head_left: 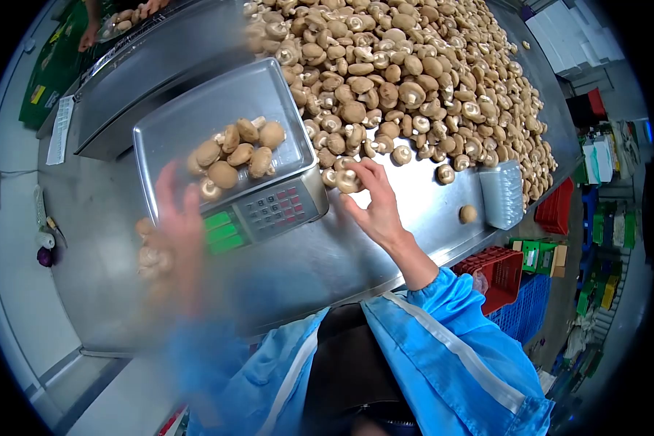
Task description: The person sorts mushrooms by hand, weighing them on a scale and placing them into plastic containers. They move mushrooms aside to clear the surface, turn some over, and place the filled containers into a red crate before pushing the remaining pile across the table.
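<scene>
My right hand (379, 207) pinches a brown-capped mushroom (347, 181) between thumb and fingers, just right of the scale at the pile's lower edge. My left hand (182, 229), smeared by motion, is over the front left corner of the scale; whether it holds anything does not show. On the metal pan of the weighing scale (196, 102) lies a group of mushrooms (223, 174), with what looks like a clear plastic tray under them. The scale's keypad and green display (223, 232) face me. More mushrooms (155, 261) sit beside the scale, partly behind my left hand.
A large mushroom pile (414, 80) covers the back of the steel table (291, 276). Stacked clear plastic trays (501, 195) stand at the right, near a lone mushroom (468, 214). Red (498, 272) and blue crates (525, 305) are below. Another person's hand (89, 36) shows top left.
</scene>
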The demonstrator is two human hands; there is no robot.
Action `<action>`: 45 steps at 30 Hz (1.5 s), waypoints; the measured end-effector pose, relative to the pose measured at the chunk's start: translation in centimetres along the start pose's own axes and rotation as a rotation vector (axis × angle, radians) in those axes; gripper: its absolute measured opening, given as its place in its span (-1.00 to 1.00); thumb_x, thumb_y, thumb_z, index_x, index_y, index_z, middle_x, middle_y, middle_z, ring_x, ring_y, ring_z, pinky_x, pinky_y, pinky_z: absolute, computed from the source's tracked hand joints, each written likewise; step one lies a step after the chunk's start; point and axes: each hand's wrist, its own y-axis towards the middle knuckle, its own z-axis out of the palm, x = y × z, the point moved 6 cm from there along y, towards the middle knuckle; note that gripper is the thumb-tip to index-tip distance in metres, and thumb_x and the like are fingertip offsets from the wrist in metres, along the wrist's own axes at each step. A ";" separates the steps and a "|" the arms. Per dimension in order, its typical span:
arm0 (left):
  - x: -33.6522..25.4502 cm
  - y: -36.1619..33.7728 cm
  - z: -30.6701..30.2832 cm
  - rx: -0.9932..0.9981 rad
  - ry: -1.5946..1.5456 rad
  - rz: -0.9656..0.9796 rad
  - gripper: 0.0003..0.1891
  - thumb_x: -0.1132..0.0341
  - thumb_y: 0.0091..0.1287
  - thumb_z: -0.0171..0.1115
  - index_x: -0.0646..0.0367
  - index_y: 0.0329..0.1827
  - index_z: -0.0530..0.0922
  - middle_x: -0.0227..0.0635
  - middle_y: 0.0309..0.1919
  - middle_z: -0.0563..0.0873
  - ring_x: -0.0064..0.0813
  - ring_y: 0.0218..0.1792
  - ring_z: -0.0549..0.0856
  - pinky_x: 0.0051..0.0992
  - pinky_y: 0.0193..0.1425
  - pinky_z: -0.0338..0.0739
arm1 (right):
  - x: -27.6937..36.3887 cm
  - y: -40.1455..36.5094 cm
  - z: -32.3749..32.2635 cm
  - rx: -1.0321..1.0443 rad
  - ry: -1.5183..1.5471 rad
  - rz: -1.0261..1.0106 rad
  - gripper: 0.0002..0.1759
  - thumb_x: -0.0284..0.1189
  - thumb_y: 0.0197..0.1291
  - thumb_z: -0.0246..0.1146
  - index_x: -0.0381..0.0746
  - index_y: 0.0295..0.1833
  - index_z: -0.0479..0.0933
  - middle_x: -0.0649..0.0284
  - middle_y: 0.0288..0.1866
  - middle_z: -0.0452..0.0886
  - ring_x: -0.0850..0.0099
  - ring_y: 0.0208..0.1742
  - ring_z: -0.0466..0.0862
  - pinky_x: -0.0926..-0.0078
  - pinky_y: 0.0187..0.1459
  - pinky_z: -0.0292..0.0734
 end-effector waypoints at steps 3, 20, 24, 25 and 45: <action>-2.5 0.9 2.5 0.095 0.135 0.151 -0.41 0.22 0.31 0.23 0.21 0.39 0.39 -0.10 0.37 0.45 -0.07 0.44 0.36 -0.13 0.50 0.21 | 4.3 2.9 1.1 0.069 -0.022 -0.101 -0.37 -0.59 0.09 0.33 -0.25 0.32 0.37 0.05 0.19 0.42 0.13 0.05 0.60 0.29 0.08 0.58; -3.7 0.0 1.9 0.011 0.165 0.070 -0.57 0.46 0.32 0.17 0.28 0.27 0.51 -0.09 0.29 0.56 -0.16 0.39 0.47 -0.25 0.50 0.26 | -3.6 1.0 -2.3 -0.060 0.018 0.061 -0.65 -0.63 0.17 0.31 -0.29 0.11 0.58 0.13 -0.11 0.66 0.35 -0.06 0.68 0.43 0.00 0.59; -0.1 -4.0 -2.6 -0.149 0.159 0.001 -0.65 0.50 0.41 0.09 0.35 0.24 0.52 -0.12 0.22 0.62 -0.32 0.31 0.54 -0.35 0.44 0.33 | -12.5 -4.3 -13.1 -0.211 -0.471 0.311 -0.86 -0.43 0.25 0.37 -0.28 -0.18 0.66 0.16 -0.40 0.69 0.36 -0.42 0.67 0.41 -0.34 0.55; 1.1 -5.7 -3.5 -0.217 0.079 -0.084 -0.67 0.50 0.43 0.09 0.35 0.23 0.52 -0.12 0.21 0.63 -0.34 0.29 0.56 -0.36 0.42 0.36 | -11.3 -5.1 -15.2 -0.257 -0.523 0.418 -0.78 -0.33 0.27 0.35 -0.26 -0.11 0.65 0.12 -0.34 0.69 0.22 -0.34 0.70 0.34 -0.24 0.57; -9.5 -18.0 17.9 0.310 -0.077 -0.159 -0.75 0.52 0.38 0.20 0.25 0.10 0.59 -0.23 -0.13 0.76 -0.49 -0.17 0.74 -0.51 -0.04 0.63 | -18.9 -15.9 -22.0 -0.258 -0.287 0.327 -0.45 -0.53 0.07 0.46 -0.36 0.18 0.46 -0.04 0.28 0.40 0.15 0.16 0.57 0.31 0.19 0.52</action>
